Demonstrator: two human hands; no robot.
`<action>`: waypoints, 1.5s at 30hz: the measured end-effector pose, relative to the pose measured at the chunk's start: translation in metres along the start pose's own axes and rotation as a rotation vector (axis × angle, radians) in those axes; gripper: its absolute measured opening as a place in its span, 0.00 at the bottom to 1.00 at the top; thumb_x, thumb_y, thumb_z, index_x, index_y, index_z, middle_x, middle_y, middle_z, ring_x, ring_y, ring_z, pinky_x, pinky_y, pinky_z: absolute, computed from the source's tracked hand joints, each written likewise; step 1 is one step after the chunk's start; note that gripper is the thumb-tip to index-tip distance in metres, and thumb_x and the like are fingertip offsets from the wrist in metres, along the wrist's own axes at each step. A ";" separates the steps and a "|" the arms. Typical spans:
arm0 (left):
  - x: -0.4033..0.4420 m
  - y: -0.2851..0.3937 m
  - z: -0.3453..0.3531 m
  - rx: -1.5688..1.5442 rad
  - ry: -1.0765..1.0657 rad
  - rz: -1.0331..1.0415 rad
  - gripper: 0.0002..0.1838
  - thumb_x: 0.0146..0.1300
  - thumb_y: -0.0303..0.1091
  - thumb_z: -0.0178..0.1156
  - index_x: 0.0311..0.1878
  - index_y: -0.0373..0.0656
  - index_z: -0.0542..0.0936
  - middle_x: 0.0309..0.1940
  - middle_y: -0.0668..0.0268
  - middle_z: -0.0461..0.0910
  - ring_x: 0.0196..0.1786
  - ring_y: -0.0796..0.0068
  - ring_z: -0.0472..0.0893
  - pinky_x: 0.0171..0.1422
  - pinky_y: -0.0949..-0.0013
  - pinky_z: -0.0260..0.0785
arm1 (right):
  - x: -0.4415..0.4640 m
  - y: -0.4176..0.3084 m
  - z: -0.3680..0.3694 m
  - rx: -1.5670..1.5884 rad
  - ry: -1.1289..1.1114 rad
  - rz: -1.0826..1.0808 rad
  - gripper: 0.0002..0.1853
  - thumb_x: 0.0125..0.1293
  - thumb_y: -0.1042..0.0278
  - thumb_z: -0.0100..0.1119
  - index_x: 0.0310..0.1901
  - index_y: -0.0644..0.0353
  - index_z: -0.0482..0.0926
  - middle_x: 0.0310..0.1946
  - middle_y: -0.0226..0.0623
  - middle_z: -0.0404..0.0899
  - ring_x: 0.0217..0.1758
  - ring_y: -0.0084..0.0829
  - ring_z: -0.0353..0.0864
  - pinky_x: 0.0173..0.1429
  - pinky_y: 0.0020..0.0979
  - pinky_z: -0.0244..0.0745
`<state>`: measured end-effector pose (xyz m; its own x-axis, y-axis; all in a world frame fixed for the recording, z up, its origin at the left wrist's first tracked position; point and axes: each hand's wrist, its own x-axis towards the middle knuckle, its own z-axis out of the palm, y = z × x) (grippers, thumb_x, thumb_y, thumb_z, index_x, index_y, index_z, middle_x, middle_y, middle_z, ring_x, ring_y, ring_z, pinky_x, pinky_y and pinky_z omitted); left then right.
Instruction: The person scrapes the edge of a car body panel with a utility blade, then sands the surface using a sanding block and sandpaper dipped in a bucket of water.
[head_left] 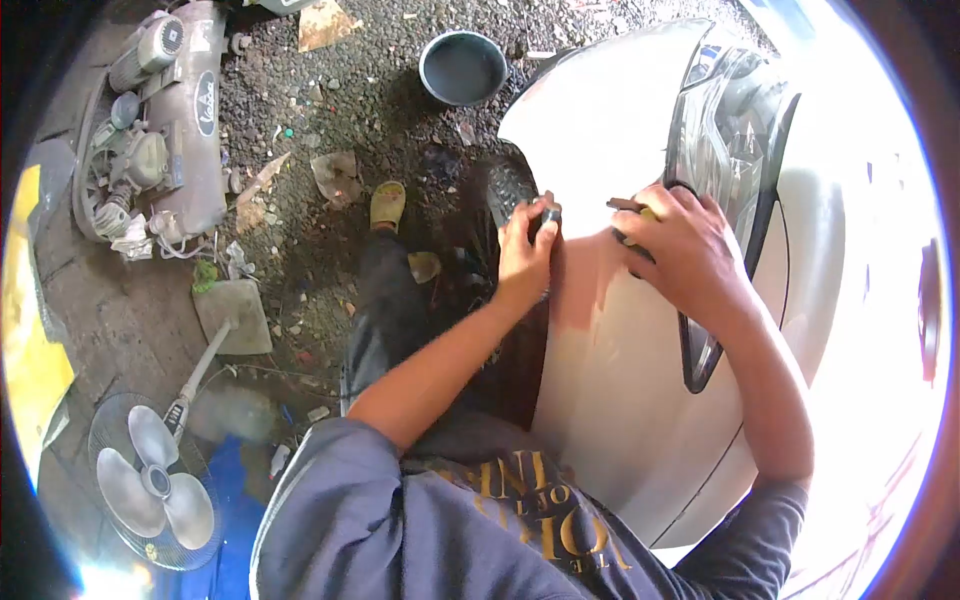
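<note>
I see the right hand [690,245] gripping a dark block [633,246] at two o'clock over smooth white fender [615,375], left hand [525,250] curled, contents unclear, round bucket [426,84] at twelve.

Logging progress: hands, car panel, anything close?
Left hand at car panel, grip unclear. Right hand holds dark object. Pinkish patch on panel. Headlight close by right hand.

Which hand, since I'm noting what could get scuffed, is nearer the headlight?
The right hand, gripping a small dark object, is beside the headlight; the left hand is farther away, at the edge of the white panel.
</note>
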<state>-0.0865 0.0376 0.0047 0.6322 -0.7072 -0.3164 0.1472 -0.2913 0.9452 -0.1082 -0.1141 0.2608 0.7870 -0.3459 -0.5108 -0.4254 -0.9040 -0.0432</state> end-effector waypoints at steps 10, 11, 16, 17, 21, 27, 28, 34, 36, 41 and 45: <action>0.001 0.012 -0.002 -0.022 -0.048 -0.023 0.21 0.76 0.41 0.59 0.67 0.43 0.77 0.69 0.55 0.78 0.72 0.55 0.73 0.78 0.54 0.63 | -0.003 0.004 -0.001 -0.039 -0.072 -0.081 0.16 0.58 0.65 0.76 0.47 0.49 0.83 0.55 0.33 0.81 0.66 0.40 0.78 0.70 0.50 0.69; 0.003 0.011 -0.003 -0.014 -0.055 -0.051 0.21 0.76 0.41 0.59 0.67 0.43 0.77 0.68 0.54 0.78 0.72 0.55 0.73 0.77 0.53 0.63 | -0.002 0.004 0.000 -0.030 -0.047 -0.097 0.16 0.58 0.66 0.76 0.47 0.50 0.83 0.52 0.33 0.81 0.63 0.40 0.80 0.68 0.49 0.71; 0.087 -0.007 0.009 -0.318 -0.076 -0.253 0.20 0.73 0.40 0.62 0.63 0.42 0.79 0.58 0.47 0.83 0.64 0.45 0.76 0.73 0.48 0.65 | -0.002 0.009 0.004 0.045 0.078 -0.077 0.17 0.57 0.67 0.76 0.47 0.54 0.82 0.41 0.36 0.82 0.51 0.42 0.85 0.57 0.46 0.77; 0.083 -0.008 0.009 -0.276 -0.065 -0.247 0.20 0.73 0.40 0.62 0.63 0.42 0.79 0.57 0.47 0.83 0.64 0.46 0.77 0.72 0.48 0.66 | -0.002 0.009 0.004 0.058 0.099 -0.049 0.17 0.58 0.67 0.75 0.48 0.54 0.82 0.41 0.37 0.82 0.49 0.43 0.86 0.56 0.47 0.78; 0.010 0.023 0.000 0.003 0.036 0.018 0.20 0.73 0.40 0.62 0.63 0.41 0.78 0.58 0.50 0.84 0.63 0.49 0.79 0.68 0.47 0.69 | 0.001 0.009 -0.001 0.126 0.156 0.049 0.17 0.60 0.68 0.74 0.50 0.56 0.81 0.40 0.41 0.82 0.47 0.48 0.86 0.54 0.48 0.79; 0.087 0.007 0.011 -0.305 -0.002 -0.182 0.19 0.72 0.40 0.63 0.57 0.35 0.81 0.46 0.46 0.87 0.52 0.48 0.85 0.63 0.49 0.74 | 0.001 0.012 -0.007 0.167 0.167 0.102 0.16 0.63 0.68 0.70 0.52 0.56 0.80 0.41 0.43 0.83 0.47 0.49 0.86 0.54 0.48 0.79; 0.080 0.013 0.008 -0.286 -0.003 -0.216 0.19 0.73 0.40 0.63 0.58 0.35 0.81 0.49 0.45 0.87 0.54 0.47 0.85 0.65 0.49 0.73 | 0.002 0.012 -0.007 0.182 0.166 0.108 0.16 0.63 0.68 0.70 0.51 0.56 0.80 0.41 0.43 0.83 0.46 0.49 0.86 0.54 0.48 0.79; 0.045 0.033 0.000 -0.099 -0.022 -0.099 0.20 0.73 0.39 0.61 0.60 0.37 0.79 0.59 0.44 0.83 0.63 0.43 0.79 0.69 0.48 0.70 | 0.003 0.012 -0.002 0.196 0.154 0.112 0.15 0.63 0.68 0.69 0.51 0.56 0.79 0.40 0.43 0.83 0.46 0.49 0.86 0.53 0.48 0.79; 0.084 0.025 0.008 -0.209 0.035 -0.092 0.20 0.72 0.40 0.63 0.58 0.33 0.81 0.50 0.43 0.86 0.51 0.44 0.86 0.61 0.50 0.76 | 0.001 0.013 -0.004 0.189 0.151 0.123 0.15 0.63 0.67 0.69 0.50 0.56 0.79 0.39 0.43 0.83 0.45 0.49 0.86 0.53 0.48 0.79; 0.024 0.044 0.002 0.135 0.111 0.171 0.19 0.73 0.38 0.62 0.58 0.33 0.80 0.49 0.44 0.87 0.50 0.47 0.86 0.60 0.52 0.77 | 0.004 0.010 -0.004 0.200 0.154 0.138 0.12 0.61 0.71 0.66 0.46 0.60 0.79 0.39 0.45 0.82 0.46 0.51 0.84 0.52 0.48 0.77; 0.087 0.026 0.002 -0.197 -0.088 -0.153 0.18 0.78 0.37 0.59 0.63 0.37 0.78 0.47 0.54 0.84 0.49 0.68 0.83 0.55 0.65 0.76 | 0.001 0.012 -0.005 0.158 0.144 0.094 0.13 0.64 0.67 0.67 0.49 0.56 0.81 0.38 0.42 0.82 0.45 0.48 0.86 0.51 0.48 0.80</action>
<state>-0.0295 -0.0325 0.0014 0.5238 -0.7206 -0.4542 0.3867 -0.2740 0.8806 -0.1102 -0.1262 0.2643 0.7913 -0.4696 -0.3914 -0.5559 -0.8192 -0.1410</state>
